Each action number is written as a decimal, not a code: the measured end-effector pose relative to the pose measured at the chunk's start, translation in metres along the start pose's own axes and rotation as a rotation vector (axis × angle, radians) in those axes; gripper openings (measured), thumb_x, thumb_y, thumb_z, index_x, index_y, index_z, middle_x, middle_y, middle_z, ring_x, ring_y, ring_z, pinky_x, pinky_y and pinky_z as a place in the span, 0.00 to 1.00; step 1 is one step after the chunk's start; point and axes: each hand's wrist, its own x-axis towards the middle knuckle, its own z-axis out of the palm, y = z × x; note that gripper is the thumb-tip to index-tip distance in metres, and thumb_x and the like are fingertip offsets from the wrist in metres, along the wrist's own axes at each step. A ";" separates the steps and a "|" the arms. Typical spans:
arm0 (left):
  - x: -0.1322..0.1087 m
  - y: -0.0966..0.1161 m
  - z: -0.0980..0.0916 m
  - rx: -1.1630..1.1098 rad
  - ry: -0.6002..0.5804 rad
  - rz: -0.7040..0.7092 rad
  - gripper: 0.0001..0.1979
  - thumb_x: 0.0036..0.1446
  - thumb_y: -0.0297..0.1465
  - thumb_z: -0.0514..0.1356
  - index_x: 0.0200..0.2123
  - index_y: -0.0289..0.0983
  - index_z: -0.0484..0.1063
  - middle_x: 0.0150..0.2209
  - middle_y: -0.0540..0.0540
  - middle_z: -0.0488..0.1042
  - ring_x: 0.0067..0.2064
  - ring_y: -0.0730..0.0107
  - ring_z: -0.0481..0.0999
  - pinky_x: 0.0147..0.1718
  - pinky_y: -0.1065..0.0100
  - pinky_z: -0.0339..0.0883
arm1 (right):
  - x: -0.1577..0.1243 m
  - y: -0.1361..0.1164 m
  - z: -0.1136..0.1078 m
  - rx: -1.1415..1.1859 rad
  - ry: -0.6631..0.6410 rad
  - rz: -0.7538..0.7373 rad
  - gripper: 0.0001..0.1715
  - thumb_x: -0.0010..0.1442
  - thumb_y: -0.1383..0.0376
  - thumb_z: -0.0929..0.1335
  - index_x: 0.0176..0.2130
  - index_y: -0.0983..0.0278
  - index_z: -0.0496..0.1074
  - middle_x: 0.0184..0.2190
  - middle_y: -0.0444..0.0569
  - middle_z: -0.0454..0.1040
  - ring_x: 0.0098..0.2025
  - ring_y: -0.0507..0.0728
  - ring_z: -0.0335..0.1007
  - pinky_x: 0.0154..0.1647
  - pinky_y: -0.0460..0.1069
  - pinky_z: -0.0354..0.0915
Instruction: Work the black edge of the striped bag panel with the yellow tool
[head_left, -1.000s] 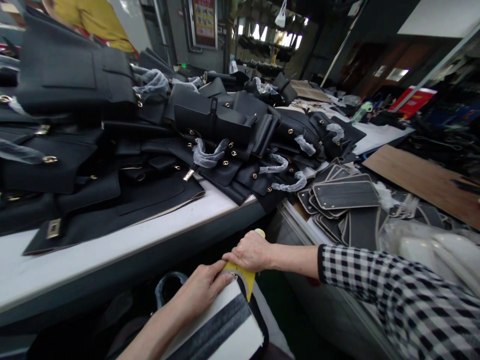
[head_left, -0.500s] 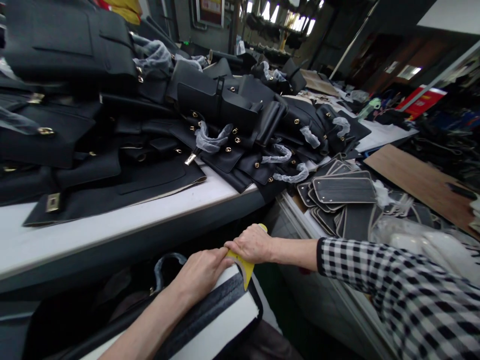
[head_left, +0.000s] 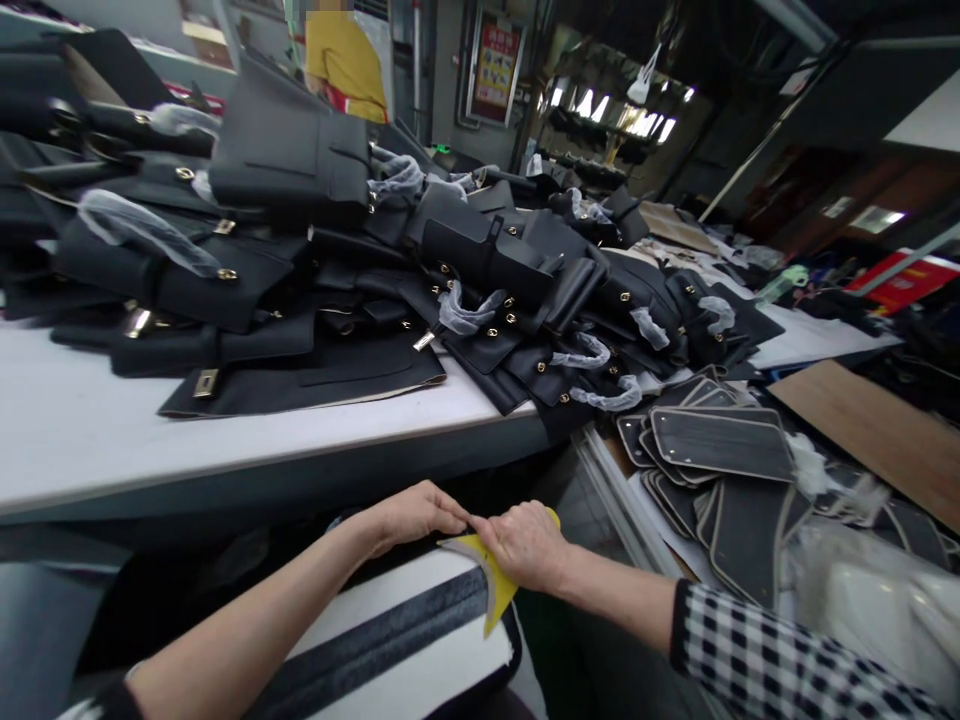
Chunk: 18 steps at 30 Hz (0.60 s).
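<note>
My right hand (head_left: 526, 545) is closed on a flat yellow scraper (head_left: 491, 594) at the far end of a white and grey panel with a black rim (head_left: 420, 650) that lies in front of me below the table edge. My left hand (head_left: 411, 512) is beside it, fingers pressed down on the panel's far end, fingertips touching the right hand. The right sleeve is black and white check.
A white table (head_left: 90, 430) carries a big heap of black leather bag parts with gold fittings (head_left: 315, 290). Several flat grey oval pieces (head_left: 720, 445) lie at the right, with a brown board (head_left: 885, 435) beyond. A person in a yellow top (head_left: 345, 60) stands far back.
The view has swung to the left and up. Both hands stay at the panel's far end; the left hand has moved up beside the right, and the scraper has tilted.
</note>
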 end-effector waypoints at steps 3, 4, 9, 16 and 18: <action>0.006 0.003 -0.001 -0.013 0.023 -0.009 0.20 0.41 0.36 0.64 0.39 0.33 0.80 0.37 0.43 0.78 0.40 0.57 0.73 0.44 0.64 0.65 | -0.002 0.001 0.002 0.074 0.014 0.024 0.40 0.70 0.53 0.48 0.28 0.65 0.78 0.28 0.59 0.79 0.29 0.64 0.76 0.29 0.51 0.55; 0.007 0.004 -0.002 -0.015 0.031 -0.014 0.21 0.40 0.36 0.64 0.39 0.33 0.80 0.36 0.43 0.78 0.40 0.57 0.73 0.44 0.64 0.65 | -0.002 0.002 0.004 0.111 0.020 0.036 0.40 0.69 0.52 0.48 0.28 0.65 0.78 0.27 0.59 0.79 0.29 0.63 0.75 0.29 0.51 0.54; 0.004 0.007 -0.003 -0.062 0.020 -0.047 0.23 0.39 0.37 0.66 0.40 0.32 0.80 0.37 0.41 0.78 0.39 0.56 0.74 0.44 0.62 0.67 | -0.009 0.018 0.022 0.411 0.024 0.174 0.43 0.69 0.49 0.45 0.18 0.65 0.65 0.18 0.49 0.70 0.22 0.52 0.65 0.26 0.48 0.50; 0.002 0.010 -0.005 -0.142 -0.025 -0.124 0.27 0.38 0.38 0.69 0.44 0.33 0.78 0.43 0.39 0.77 0.42 0.54 0.76 0.45 0.61 0.69 | -0.011 0.034 0.024 0.726 0.042 0.363 0.40 0.65 0.41 0.50 0.16 0.64 0.56 0.17 0.45 0.60 0.22 0.50 0.55 0.26 0.48 0.47; 0.003 0.009 -0.006 -0.143 -0.024 -0.148 0.27 0.37 0.38 0.69 0.43 0.33 0.79 0.42 0.38 0.77 0.40 0.55 0.76 0.43 0.62 0.69 | -0.009 0.035 0.025 0.789 0.039 0.374 0.40 0.64 0.39 0.52 0.16 0.64 0.55 0.17 0.45 0.58 0.22 0.50 0.53 0.26 0.49 0.47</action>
